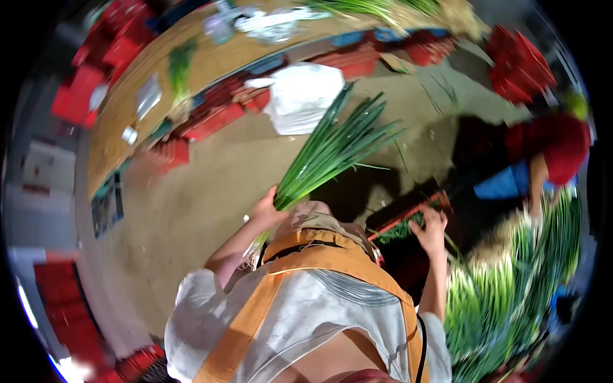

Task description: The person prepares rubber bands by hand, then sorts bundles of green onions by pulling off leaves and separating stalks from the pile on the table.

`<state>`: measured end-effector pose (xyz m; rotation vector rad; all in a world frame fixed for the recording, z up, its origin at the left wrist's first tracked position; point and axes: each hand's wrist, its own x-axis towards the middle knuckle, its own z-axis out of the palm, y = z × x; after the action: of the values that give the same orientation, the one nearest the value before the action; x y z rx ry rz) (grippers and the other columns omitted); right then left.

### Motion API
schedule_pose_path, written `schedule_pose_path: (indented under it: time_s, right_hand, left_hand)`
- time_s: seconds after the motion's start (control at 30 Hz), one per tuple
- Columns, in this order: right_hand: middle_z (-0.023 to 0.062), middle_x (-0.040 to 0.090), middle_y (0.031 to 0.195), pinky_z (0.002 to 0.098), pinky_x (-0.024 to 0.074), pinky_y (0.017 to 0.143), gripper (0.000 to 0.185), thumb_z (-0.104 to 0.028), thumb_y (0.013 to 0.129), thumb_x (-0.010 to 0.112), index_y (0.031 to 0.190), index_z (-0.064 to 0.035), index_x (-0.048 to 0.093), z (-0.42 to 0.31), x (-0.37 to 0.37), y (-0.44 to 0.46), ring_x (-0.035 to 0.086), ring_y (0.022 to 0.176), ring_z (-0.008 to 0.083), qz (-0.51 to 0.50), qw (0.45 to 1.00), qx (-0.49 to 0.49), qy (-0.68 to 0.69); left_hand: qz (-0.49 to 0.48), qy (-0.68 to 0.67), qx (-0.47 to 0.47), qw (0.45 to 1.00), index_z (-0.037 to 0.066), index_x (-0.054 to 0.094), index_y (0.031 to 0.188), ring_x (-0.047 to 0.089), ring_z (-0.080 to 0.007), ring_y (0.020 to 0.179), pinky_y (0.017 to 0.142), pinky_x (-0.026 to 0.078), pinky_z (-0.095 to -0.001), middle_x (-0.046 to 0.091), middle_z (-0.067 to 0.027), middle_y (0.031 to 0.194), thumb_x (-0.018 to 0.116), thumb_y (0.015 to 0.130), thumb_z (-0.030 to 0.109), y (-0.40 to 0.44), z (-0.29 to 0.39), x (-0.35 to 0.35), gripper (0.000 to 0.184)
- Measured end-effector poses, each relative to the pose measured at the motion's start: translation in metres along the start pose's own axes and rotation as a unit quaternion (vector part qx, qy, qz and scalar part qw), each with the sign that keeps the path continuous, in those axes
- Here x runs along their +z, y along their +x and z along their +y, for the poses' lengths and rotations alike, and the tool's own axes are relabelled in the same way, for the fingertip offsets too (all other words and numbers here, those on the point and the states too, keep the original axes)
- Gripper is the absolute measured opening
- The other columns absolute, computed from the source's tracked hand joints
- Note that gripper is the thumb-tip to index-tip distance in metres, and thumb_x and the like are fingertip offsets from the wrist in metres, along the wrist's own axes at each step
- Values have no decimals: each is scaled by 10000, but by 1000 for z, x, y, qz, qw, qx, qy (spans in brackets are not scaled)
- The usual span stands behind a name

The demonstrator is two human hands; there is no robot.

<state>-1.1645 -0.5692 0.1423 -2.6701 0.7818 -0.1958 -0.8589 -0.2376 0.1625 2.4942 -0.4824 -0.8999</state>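
My left hand (268,209) is closed around the lower part of a bunch of green onions (338,143). The dark green leaves fan out up and to the right, and pale stems show below the hand. My right hand (431,228) has its fingers apart with nothing seen between them, over the near right part of a red crate (408,214). Green leaf pieces (399,231) lie at the crate. Beside my right forearm is a large pile of green onions (488,300) with white stems and roots.
Ahead, a long wooden table (223,60) holds more green onions (181,67) and plastic items. A white sack (303,96) stands on the floor before it. Red crates (520,64) are stacked at the back right. Another person (552,150) in red bends over the onion pile.
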Motion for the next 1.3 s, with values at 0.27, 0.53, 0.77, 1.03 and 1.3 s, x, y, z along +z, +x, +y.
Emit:
schedule_pose_path:
  time_s: [0.27, 0.53, 0.77, 1.03, 1.3]
  right_hand:
    - [103, 588, 1105, 469, 269, 999, 466, -346, 784, 632, 1152, -70, 556, -12, 61, 40, 518, 1058, 283, -189, 979, -79, -21]
    - [122, 607, 1071, 419, 344, 941, 469, -334, 763, 633, 1142, -67, 563, -91, 95, 107, 537, 1039, 303, -227, 961, -157, 12]
    - [118, 629, 1025, 426, 394, 884, 470, -355, 740, 652, 1113, -76, 589, -149, 158, 151, 563, 999, 293, -233, 969, -76, 15]
    - [141, 622, 878, 418, 461, 724, 394, -250, 702, 693, 1026, -47, 599, -236, 158, 156, 596, 812, 315, -249, 960, 73, 102]
    - [90, 645, 986, 404, 487, 754, 421, -250, 711, 703, 1071, -64, 591, -256, 145, 121, 614, 875, 290, -239, 949, 202, 33]
  left_hand:
    - [139, -249, 121, 951, -50, 267, 1354, 577, -184, 958, 813, 466, -260, 573, -180, 1107, 689, 652, 60, -13, -58, -29, 827]
    - [353, -218, 110, 903, -56, 281, 1346, 540, -216, 1056, 901, 422, -292, 539, -194, 1169, 685, 642, 64, 50, -118, -142, 821]
    - [478, -289, 186, 808, -54, 327, 1309, 536, -199, 1048, 907, 412, -284, 541, -172, 1162, 667, 653, 40, 189, -163, -320, 744]
    - [560, -116, 63, 818, 5, 402, 1214, 604, -319, 926, 830, 461, -384, 616, -173, 1028, 747, 615, 183, 382, -209, -506, 714]
    - [208, 108, -161, 959, 182, -111, 1435, 158, -419, 1344, 1084, 237, -443, 19, -278, 1464, 731, 637, 547, 590, -328, -496, 1216]
